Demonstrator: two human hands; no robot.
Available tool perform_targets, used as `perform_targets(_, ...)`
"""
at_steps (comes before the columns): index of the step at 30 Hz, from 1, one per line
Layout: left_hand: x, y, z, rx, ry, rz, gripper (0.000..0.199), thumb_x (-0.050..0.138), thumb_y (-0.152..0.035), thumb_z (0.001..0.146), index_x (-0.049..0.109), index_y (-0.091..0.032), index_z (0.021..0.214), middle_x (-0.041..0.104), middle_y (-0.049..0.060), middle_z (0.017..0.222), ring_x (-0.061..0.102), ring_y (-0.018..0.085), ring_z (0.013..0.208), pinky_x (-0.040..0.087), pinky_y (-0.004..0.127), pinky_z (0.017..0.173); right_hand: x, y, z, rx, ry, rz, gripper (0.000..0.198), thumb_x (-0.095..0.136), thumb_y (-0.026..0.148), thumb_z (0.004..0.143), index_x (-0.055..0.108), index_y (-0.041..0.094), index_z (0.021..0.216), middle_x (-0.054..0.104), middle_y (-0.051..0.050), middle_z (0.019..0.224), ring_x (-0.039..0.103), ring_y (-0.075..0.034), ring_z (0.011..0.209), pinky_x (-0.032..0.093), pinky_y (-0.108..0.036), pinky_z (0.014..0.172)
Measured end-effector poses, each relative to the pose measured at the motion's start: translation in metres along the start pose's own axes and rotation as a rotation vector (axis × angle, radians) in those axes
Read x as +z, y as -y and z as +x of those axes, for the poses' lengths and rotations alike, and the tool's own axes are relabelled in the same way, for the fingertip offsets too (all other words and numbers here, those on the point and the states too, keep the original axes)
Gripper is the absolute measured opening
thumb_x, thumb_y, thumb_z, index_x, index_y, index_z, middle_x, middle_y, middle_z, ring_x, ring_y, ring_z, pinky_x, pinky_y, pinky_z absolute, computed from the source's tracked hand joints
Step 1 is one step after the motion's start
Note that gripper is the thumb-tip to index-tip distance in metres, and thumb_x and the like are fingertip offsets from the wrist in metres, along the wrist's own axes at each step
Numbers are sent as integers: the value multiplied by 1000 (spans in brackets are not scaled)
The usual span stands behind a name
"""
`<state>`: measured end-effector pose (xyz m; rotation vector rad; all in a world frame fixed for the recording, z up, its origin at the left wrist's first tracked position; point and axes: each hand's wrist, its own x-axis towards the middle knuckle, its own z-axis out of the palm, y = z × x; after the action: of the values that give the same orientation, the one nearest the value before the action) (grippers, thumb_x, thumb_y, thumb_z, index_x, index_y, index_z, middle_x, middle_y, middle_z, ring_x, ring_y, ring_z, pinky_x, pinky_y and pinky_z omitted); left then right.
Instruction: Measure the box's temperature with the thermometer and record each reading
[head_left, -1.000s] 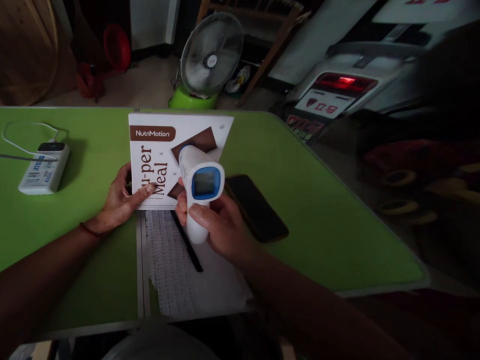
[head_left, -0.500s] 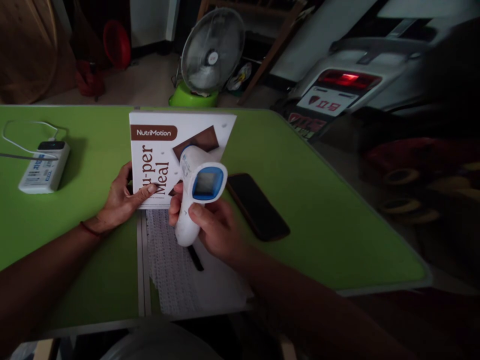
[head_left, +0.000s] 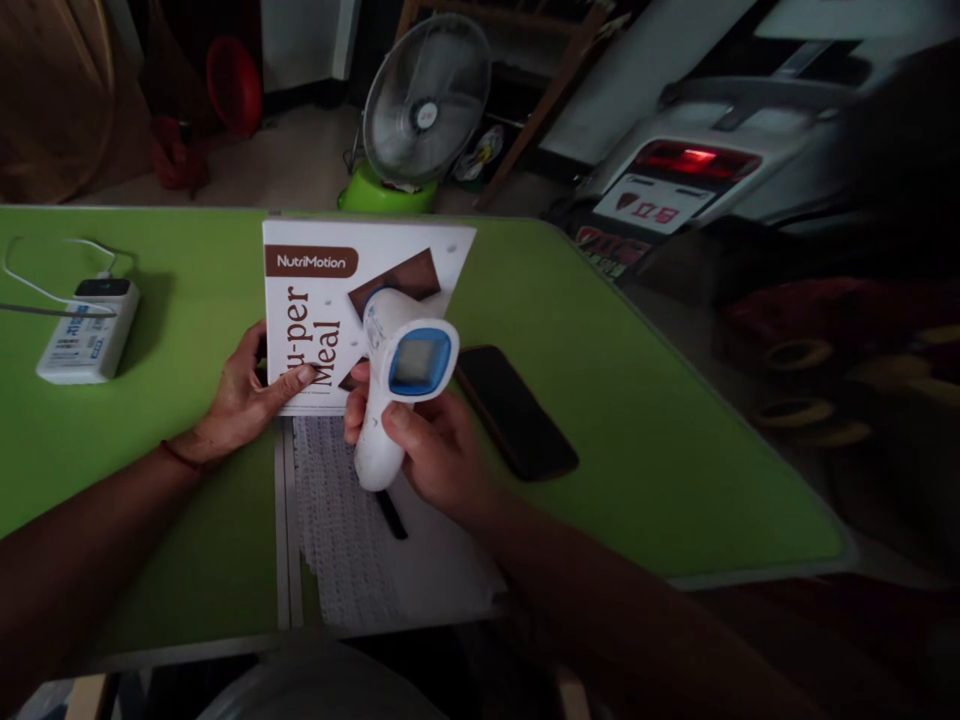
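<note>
My left hand (head_left: 244, 395) grips the lower left corner of a white box (head_left: 300, 330) with brown "NutriMotion" lettering, its thumb on the front face. My right hand (head_left: 427, 440) is wrapped round the handle of a white infrared thermometer (head_left: 379, 440), thumb at the back below its blue-rimmed screen. The thermometer's head covers part of the box front and points away from me toward it; I cannot tell whether they touch. Below the box lie printed sheets of paper (head_left: 345, 550) and a black pen (head_left: 391, 514), partly hidden by the thermometer and my right hand.
A black phone (head_left: 517, 412) lies right of my hands on the green table (head_left: 660, 450). At the left is a white power bank (head_left: 90, 335) with cables. Beyond the table stand a fan (head_left: 426, 115), a red basin (head_left: 234, 87) and a scooter (head_left: 697, 170) with its tail light lit.
The thermometer and my right hand have shifted very slightly right within the picture, along with the box. Both grips stay the same.
</note>
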<state>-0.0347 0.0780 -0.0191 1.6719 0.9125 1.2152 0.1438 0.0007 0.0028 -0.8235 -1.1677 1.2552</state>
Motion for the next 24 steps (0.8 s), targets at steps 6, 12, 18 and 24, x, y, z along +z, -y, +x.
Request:
perform_targets(6,0,-1,-1,-30,7,-26,48,76,-53,75,57,-22,107,67,9,113,61,32,108,53,54,93,-1,-2,-2,6,1,12,30,71,49,80,62,20,81,67,0,74,61,-12,63,52,-28,58)
perform_targets(12,-1,0,-1,-23,22,-22,46,76,-52,76,58,-23,107,66,9,112,60,33,111,50,55,97,-2,-2,-3,8,8,1,29,71,48,81,62,20,81,67,-1,74,62,-13,65,52,-28,60)
perform_targets(18,0,-1,0,-8,20,-41,44,76,-50,77,59,-23,106,67,9,109,60,33,110,52,55,95,-2,-2,-2,37,-14,-30,31,72,50,79,61,21,83,67,-1,74,62,-14,65,52,-31,60)
perform_targets(24,0,-1,-1,-25,30,-29,48,75,-52,77,57,-21,109,66,10,115,61,33,109,52,54,94,-2,-3,-2,27,-4,-27,27,72,45,81,61,21,87,67,-1,75,62,-14,66,51,-31,61)
